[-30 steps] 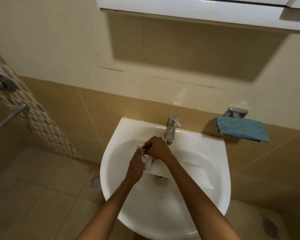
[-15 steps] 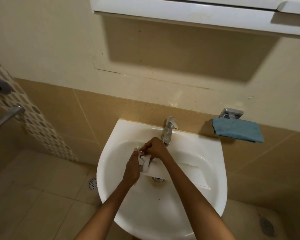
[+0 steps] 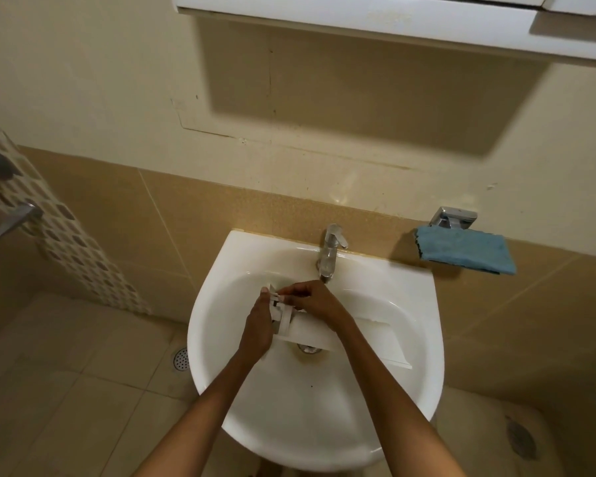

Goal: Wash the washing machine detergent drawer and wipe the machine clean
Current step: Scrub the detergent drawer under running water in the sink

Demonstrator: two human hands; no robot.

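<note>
Little changes: left grip (image 3: 257, 325) still clasps the detergent drawer (image 3: 375, 339) end in the sink (image 3: 435, 339); right grip (image 3: 315, 299) keeps pinching its fitting. Washing continues.

White sink (image 3: 255, 251); detergent drawer (image 3: 369, 335) lying across basin.

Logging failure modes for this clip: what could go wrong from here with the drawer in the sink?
1. Both the left hand and right hand grip the detergent drawer at its left end. Its right end lies unheld in the sink, so it may slip or twist.
2. Any small piece worked loose there could fall toward the drain just below.
</note>
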